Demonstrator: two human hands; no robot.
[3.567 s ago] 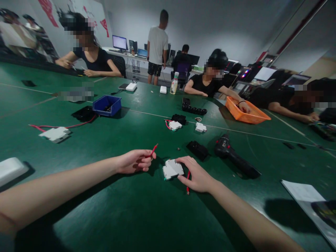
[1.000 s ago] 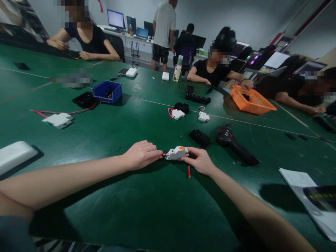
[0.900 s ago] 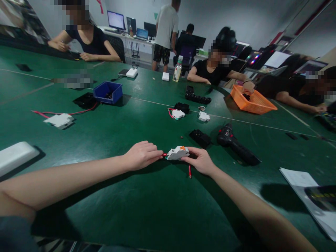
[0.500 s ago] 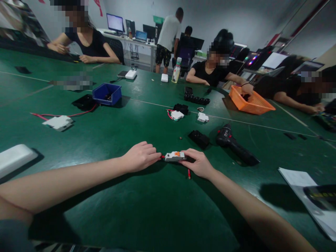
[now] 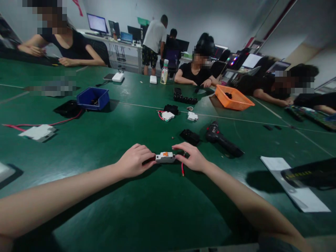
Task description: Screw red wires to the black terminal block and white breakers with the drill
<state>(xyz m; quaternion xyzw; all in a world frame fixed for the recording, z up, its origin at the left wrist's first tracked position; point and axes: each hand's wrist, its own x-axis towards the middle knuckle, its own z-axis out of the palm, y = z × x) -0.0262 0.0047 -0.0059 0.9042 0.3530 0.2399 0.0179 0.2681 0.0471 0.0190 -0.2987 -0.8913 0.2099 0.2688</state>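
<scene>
A small white circuit breaker (image 5: 165, 158) with an orange switch sits just above the green table (image 5: 157, 213), between my two hands. My left hand (image 5: 135, 161) has its fingers and thumb closed on the breaker's left end. At the right end, my right hand (image 5: 193, 157) is curved with thumb and forefinger apart, the tips close to the breaker; whether they touch it I cannot tell. A short red wire (image 5: 183, 169) sticks out below the right hand, and its upper part is hidden by the fingers.
Beyond my hands lie a black cordless screwdriver (image 5: 223, 140), a black box-shaped part (image 5: 189, 137) and more white breakers (image 5: 168, 116). A blue bin (image 5: 93, 99) stands left, an orange basket (image 5: 233, 98) right. White paper (image 5: 294, 185) lies near right. Several people sit around the table.
My right thumb and forefinger have parted from their grip on the breaker's right end. My left fingers have moved onto its left end. The view has turned right; the co-worker's hand has left the orange basket.
</scene>
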